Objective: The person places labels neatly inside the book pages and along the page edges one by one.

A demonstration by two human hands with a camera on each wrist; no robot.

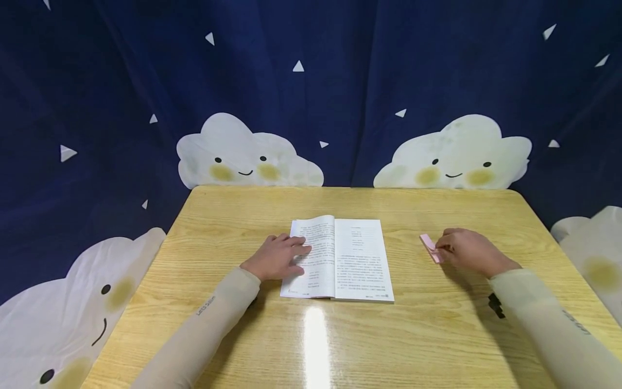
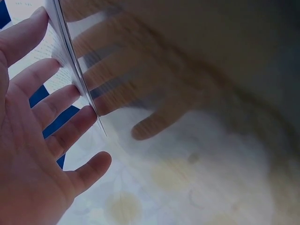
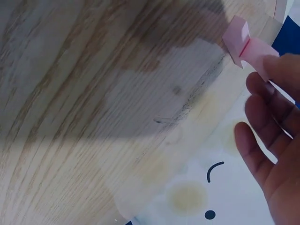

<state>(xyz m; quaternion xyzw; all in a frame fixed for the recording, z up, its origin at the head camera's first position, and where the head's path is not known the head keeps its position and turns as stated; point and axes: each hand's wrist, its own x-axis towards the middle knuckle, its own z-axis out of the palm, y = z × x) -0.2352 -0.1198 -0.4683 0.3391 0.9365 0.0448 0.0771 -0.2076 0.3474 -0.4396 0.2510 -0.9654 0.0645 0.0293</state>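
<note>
An open book (image 1: 362,259) with printed pages lies in the middle of the table. My left hand (image 1: 279,256) rests on its left page with the fingers spread; in the left wrist view the left hand (image 2: 42,126) has its fingertips at the edge of the pages (image 2: 77,70). To the right of the book is a small pink sticky-note pad (image 1: 425,241). My right hand (image 1: 468,251) pinches its top slip between thumb and finger. The right wrist view shows that pink slip (image 3: 258,54) bent up from the pad (image 3: 236,35), the other fingers loosely curled.
The wooden table (image 1: 233,210) ends at a dark blue curtain (image 1: 340,97) printed with white clouds and triangles. Light glares off the tabletop in front of the book. Something black (image 1: 495,306) shows beneath the right wrist.
</note>
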